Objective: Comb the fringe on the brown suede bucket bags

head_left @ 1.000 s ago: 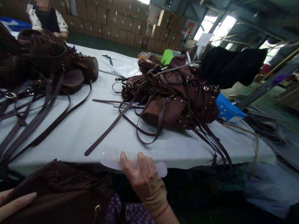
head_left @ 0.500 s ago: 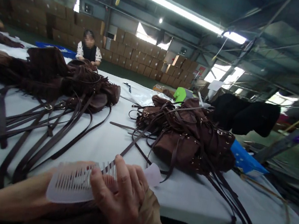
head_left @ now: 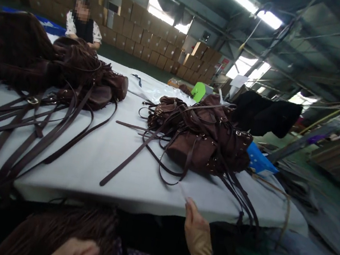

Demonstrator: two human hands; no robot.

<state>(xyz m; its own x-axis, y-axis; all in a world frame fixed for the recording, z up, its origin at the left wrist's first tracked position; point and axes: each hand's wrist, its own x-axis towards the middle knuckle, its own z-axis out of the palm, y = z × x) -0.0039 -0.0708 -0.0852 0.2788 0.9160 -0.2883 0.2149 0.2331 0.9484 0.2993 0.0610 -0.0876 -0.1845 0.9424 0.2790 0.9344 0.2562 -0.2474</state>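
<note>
A dark brown fringed bag (head_left: 65,223) lies low in front of me, below the table edge. Against its fringe my left hand (head_left: 74,253) is curled closed, partly cut off by the bottom of the view; the exact part it grips is hidden. Off to the right, near the table's front edge, my right hand (head_left: 197,228) pinches a pale, translucent comb (head_left: 182,192). The comb is turned almost edge-on and shows only as a thin, blurred streak. A beige covering wraps the right wrist.
On the white table (head_left: 84,170) sit a left pile of fringed brown bags (head_left: 23,46) and a right pile of brown bags (head_left: 195,149), straps trailing over the edge. A person (head_left: 84,26) is across the table. Stacked cartons (head_left: 139,35) line the back wall.
My right hand has swung right, away from my left arm, taking the comb along. The left hand has dropped lower, and the fringed bag shows more. The view has shifted.
</note>
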